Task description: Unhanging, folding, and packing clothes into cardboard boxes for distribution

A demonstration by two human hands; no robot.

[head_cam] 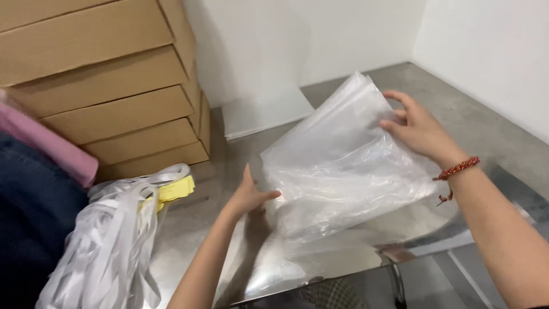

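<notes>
Left hand [249, 197]: grip clamped on the plastic bag stack [343, 166] at 8 o'clock.
Right hand [417, 129]: grip pinching its 2 o'clock edge.
Bench [486, 131]: steel.

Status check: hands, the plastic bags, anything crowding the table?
Left hand and right hand grip the stack of clear plastic bags at opposite edges, lifted off the steel table. White strips lie beside the left arm.

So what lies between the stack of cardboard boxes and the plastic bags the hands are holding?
In the head view, only bare metal table lies between the cardboard boxes and the plastic bags; flat white sheets lie further back.
</notes>
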